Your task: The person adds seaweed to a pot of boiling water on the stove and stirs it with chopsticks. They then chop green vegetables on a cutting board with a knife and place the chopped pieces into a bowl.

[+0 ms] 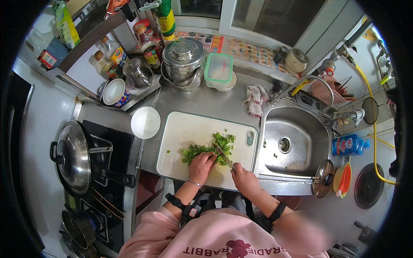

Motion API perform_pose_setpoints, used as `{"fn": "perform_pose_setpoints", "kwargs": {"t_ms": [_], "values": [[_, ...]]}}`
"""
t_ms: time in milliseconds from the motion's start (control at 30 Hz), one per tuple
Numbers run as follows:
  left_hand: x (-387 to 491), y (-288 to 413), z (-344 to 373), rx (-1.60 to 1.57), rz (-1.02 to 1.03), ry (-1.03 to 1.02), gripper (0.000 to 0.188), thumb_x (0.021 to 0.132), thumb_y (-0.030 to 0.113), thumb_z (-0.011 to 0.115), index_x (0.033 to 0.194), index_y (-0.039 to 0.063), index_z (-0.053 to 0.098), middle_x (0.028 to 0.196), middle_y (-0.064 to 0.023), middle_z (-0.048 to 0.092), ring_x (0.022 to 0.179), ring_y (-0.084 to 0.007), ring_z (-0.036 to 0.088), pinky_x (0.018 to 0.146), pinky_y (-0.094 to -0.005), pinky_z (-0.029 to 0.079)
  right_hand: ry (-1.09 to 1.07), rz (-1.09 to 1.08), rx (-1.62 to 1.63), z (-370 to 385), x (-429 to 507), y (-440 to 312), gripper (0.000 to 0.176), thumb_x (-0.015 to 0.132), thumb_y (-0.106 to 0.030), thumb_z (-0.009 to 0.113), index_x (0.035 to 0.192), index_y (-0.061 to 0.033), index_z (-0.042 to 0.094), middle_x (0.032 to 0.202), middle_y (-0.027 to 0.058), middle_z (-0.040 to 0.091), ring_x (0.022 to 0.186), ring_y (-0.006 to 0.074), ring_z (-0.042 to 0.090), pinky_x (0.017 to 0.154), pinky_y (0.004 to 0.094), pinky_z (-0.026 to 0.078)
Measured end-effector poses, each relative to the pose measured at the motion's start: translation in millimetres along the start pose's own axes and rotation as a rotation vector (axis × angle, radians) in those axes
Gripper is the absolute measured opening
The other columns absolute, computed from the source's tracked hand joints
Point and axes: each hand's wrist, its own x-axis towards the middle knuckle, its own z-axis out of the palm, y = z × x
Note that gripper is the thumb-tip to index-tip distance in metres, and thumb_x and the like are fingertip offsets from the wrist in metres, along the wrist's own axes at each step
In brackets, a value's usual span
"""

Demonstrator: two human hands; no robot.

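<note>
A white cutting board with a green rim (180,129) lies on the metal counter in front of me. My left hand (202,166) presses down on a bunch of leafy green herbs (193,153), its fingertips close to the blade. In my right hand (243,179) is the handle of a kitchen knife (225,157), whose blade slants up and left across the greens. Chopped greens (224,141) lie in a loose pile just beyond and right of the blade. A small green piece sits alone on the board's left part.
A white bowl (145,122) stands left of the board, near the stove with a lidded wok (73,158). Behind are a steel pot (183,61), a green-lidded plastic container (218,68) and a cloth (255,100). A steel sink (297,125) adjoins the board's right side.
</note>
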Motion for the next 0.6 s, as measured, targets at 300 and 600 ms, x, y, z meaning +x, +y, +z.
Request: {"fn": "perform_pose_setpoints", "kwargs": {"t_ms": [300,600], "values": [[-2.9,-1.9,0.8,0.080,0.011,-0.072,0.029,0.079,0.012,0.063,0.107,0.006,0.064,0.109,-0.0067,0.059,0.100,-0.0263,0.057,0.084,-0.0383,0.048,-0.070,0.080,-0.019,37.0,19.5,1.0,0.022,0.093,-0.020,0.051,0.097,-0.0022,0.039,0.065,0.0198,0.062,0.058,0.0384,0.063,0.050,0.0464,0.051],[-3.6,-1.3,-4.0,-0.024,0.000,-0.045,0.032,0.074,0.004,0.065,0.106,0.006,0.063,0.103,-0.0103,0.057,0.097,-0.0301,0.059,0.078,-0.0413,0.050,0.033,0.137,0.206,26.5,24.6,11.1,0.025,0.094,-0.020,0.054,0.104,-0.0033,0.039,0.063,0.0255,0.059,0.060,0.0458,0.060,0.051,0.0541,0.046]]}}
